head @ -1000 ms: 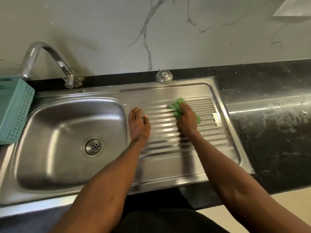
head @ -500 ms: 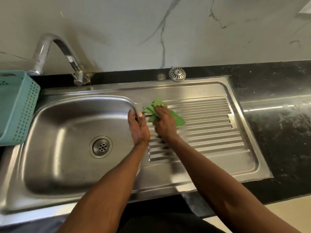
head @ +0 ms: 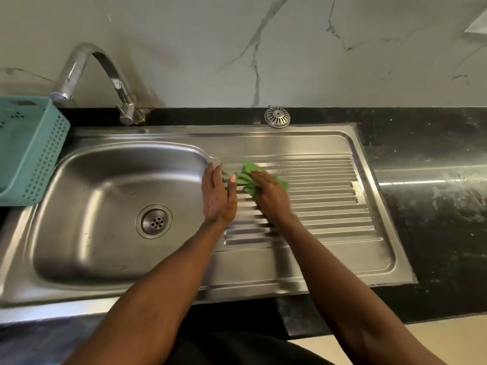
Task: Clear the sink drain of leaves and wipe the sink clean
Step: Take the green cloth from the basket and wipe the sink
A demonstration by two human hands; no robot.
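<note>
A stainless steel sink [head: 110,196] has its round drain [head: 155,222] bare, with no leaves showing in it. To its right lies the ribbed draining board [head: 329,201]. My right hand [head: 271,196] presses a crumpled green cloth [head: 249,175] onto the left end of the ribs. My left hand [head: 218,196] lies flat, fingers apart, on the ridge between the bowl and the board, just left of the cloth. A loose metal strainer cap [head: 277,116] sits on the black counter behind the board.
A curved chrome tap [head: 105,72] arches over the bowl's back left. A teal perforated basket [head: 29,151] stands at the left edge. Black stone counter [head: 434,206], smeared with pale streaks, runs to the right. A marble wall rises behind.
My right hand has slid the green cloth leftward across the ribs, from the middle of the board to beside my left hand. My left hand has stayed on the ridge.
</note>
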